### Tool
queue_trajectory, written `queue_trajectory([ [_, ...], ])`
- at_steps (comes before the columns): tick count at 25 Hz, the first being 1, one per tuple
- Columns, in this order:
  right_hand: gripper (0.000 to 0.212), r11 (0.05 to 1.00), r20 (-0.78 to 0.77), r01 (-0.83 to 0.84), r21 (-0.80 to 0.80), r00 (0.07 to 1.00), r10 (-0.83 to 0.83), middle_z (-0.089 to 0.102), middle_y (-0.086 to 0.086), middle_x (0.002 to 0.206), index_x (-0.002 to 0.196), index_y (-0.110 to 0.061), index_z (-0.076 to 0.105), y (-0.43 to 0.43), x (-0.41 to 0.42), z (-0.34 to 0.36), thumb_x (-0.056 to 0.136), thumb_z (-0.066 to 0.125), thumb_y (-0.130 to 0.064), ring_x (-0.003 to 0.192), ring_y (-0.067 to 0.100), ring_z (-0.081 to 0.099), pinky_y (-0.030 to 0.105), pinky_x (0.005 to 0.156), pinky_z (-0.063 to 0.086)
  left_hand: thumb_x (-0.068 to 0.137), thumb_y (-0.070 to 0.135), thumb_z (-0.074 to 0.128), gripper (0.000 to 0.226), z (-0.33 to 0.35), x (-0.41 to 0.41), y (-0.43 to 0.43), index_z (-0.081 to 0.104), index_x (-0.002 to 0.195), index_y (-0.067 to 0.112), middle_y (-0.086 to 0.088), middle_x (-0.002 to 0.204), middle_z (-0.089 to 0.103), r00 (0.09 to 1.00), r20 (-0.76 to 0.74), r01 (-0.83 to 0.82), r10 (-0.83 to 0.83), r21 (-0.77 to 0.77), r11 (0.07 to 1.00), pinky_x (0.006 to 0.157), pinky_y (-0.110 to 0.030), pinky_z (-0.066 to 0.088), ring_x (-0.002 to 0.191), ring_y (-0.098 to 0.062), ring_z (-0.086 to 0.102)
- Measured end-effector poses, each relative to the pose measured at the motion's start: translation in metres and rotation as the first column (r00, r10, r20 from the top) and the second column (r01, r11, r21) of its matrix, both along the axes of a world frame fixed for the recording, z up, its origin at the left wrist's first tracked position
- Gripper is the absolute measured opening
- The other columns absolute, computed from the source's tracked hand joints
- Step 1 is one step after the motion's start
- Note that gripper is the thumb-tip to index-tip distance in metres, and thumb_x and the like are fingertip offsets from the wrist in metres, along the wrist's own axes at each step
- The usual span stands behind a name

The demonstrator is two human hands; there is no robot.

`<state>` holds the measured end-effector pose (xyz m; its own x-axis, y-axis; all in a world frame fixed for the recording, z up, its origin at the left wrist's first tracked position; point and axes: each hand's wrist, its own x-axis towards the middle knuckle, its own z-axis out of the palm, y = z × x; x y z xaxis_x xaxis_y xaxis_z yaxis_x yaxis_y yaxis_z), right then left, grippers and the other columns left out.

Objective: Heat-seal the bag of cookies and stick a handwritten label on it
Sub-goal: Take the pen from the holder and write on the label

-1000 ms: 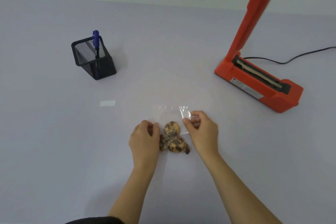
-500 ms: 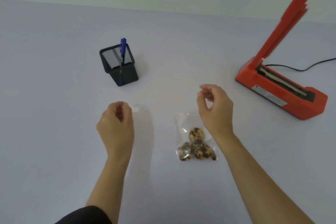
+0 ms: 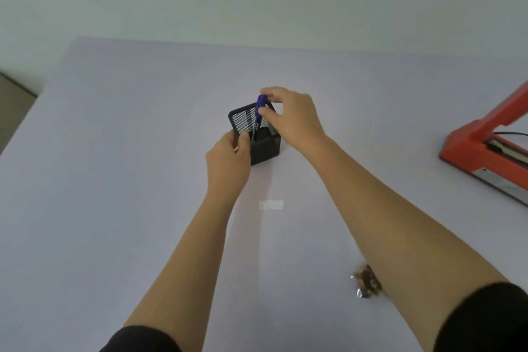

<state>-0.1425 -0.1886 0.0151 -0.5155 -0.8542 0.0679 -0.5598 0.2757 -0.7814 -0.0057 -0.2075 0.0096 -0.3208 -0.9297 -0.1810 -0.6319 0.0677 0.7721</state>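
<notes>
A black mesh pen holder stands mid-table. My right hand pinches the top of the blue pen that stands in it. My left hand grips the holder's near left corner. A small white label lies flat on the table just in front of the holder, between my forearms. The clear bag of cookies lies near the front right, mostly hidden behind my right forearm. The orange heat sealer sits at the right edge with its arm raised.
The pale lilac table ends at the left, where a strip of floor shows. A black cable runs from the sealer off the right edge. A plain wall stands behind the table.
Both hands left the bag of cookies and went forward to the pen holder. My right hand took hold of the pen and my left took the holder. The view swung left.
</notes>
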Motion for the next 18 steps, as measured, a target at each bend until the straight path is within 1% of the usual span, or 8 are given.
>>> queue_trajectory([
  [3, 0.019, 0.998, 0.066, 0.004, -0.068, 0.998, 0.0, 0.072, -0.003, 0.09, 0.1, -0.015, 0.067, 0.007, 0.003, 0.006, 0.081, 0.067, -0.015, 0.087, 0.006, 0.064, 0.009, 0.077, 0.043, 0.096, 0.028, 0.038, 0.027, -0.005, 0.0, 0.0, 0.051, 0.075, 0.015, 0.005, 0.064, 0.054, 0.999, -0.034, -0.017, 0.018, 0.019, 1.0, 0.053, -0.024, 0.033, 0.068, -0.022, 0.051],
  [6, 0.014, 0.974, 0.272, 0.128, -0.185, 0.959, -0.074, 0.067, -0.005, 0.083, 0.091, -0.014, 0.064, 0.023, 0.003, 0.021, 0.08, 0.067, -0.007, 0.073, 0.0, 0.066, 0.006, 0.067, 0.046, 0.097, 0.03, 0.037, 0.029, -0.003, 0.0, 0.002, 0.057, 0.087, 0.013, -0.002, 0.08, 0.061, 0.999, -0.023, -0.029, 0.029, 0.031, 0.999, 0.057, -0.017, 0.035, 0.082, -0.026, 0.057],
  [8, 0.015, 0.915, 0.344, 0.276, -0.294, 0.924, -0.168, 0.066, -0.007, 0.083, 0.094, -0.014, 0.063, 0.038, -0.003, 0.036, 0.082, 0.065, -0.005, 0.07, -0.005, 0.066, 0.007, 0.068, 0.046, 0.098, 0.031, 0.038, 0.033, 0.004, 0.003, 0.006, 0.058, 0.116, 0.013, -0.005, 0.11, 0.063, 0.992, -0.102, -0.08, 0.079, -0.004, 0.997, 0.077, -0.013, 0.039, 0.105, -0.022, 0.058],
  [10, 0.015, 0.863, 0.381, 0.369, -0.344, 0.895, -0.231, 0.066, -0.009, 0.085, 0.097, -0.014, 0.063, 0.054, -0.011, 0.052, 0.083, 0.065, -0.009, 0.073, -0.004, 0.067, 0.01, 0.072, 0.047, 0.097, 0.027, 0.045, 0.034, 0.012, 0.007, 0.011, 0.054, 0.126, 0.013, -0.003, 0.126, 0.056, 0.973, -0.227, -0.078, 0.037, -0.176, 0.981, 0.091, -0.022, 0.042, 0.115, -0.017, 0.054],
  [12, 0.013, 0.837, 0.419, 0.41, -0.361, 0.874, -0.247, 0.068, -0.006, 0.087, 0.097, -0.015, 0.064, 0.065, -0.015, 0.064, 0.084, 0.065, -0.012, 0.076, 0.001, 0.068, 0.016, 0.076, 0.05, 0.092, 0.027, 0.055, 0.033, 0.02, 0.007, 0.015, 0.058, 0.122, 0.013, 0.001, 0.121, 0.057, 0.964, -0.234, 0.041, -0.126, -0.34, 0.94, 0.092, -0.021, 0.044, 0.11, -0.012, 0.055],
  [15, 0.01, 0.799, 0.526, 0.473, -0.37, 0.816, -0.24, 0.068, -0.003, 0.086, 0.093, -0.019, 0.064, 0.075, -0.017, 0.074, 0.085, 0.064, -0.013, 0.077, 0.003, 0.067, 0.026, 0.084, 0.053, 0.087, 0.025, 0.063, 0.024, 0.029, 0.001, 0.023, 0.064, 0.111, 0.02, 0.009, 0.097, 0.063, 0.942, -0.22, 0.196, -0.253, -0.249, 0.948, 0.074, -0.003, 0.041, 0.083, 0.0, 0.059],
  [17, 0.01, 0.771, 0.573, 0.51, -0.381, 0.785, -0.236, 0.068, -0.007, 0.083, 0.091, -0.022, 0.064, 0.081, -0.018, 0.076, 0.085, 0.064, -0.013, 0.08, 0.005, 0.066, 0.027, 0.085, 0.052, 0.087, 0.022, 0.063, 0.008, 0.034, -0.003, 0.031, 0.066, 0.093, 0.027, 0.002, 0.08, 0.068, 0.92, -0.306, 0.2, -0.243, -0.163, 0.966, 0.064, -0.009, 0.045, 0.071, -0.006, 0.061],
  [18, 0.011, 0.755, 0.606, 0.526, -0.39, 0.765, -0.22, 0.069, -0.009, 0.081, 0.092, -0.022, 0.064, 0.084, -0.018, 0.076, 0.086, 0.063, -0.013, 0.081, 0.005, 0.066, 0.026, 0.083, 0.051, 0.087, 0.022, 0.063, 0.007, 0.035, -0.003, 0.035, 0.067, 0.089, 0.028, -0.002, 0.076, 0.069, 0.908, -0.348, 0.192, -0.235, -0.155, 0.969, 0.065, -0.018, 0.05, 0.07, -0.012, 0.063],
])
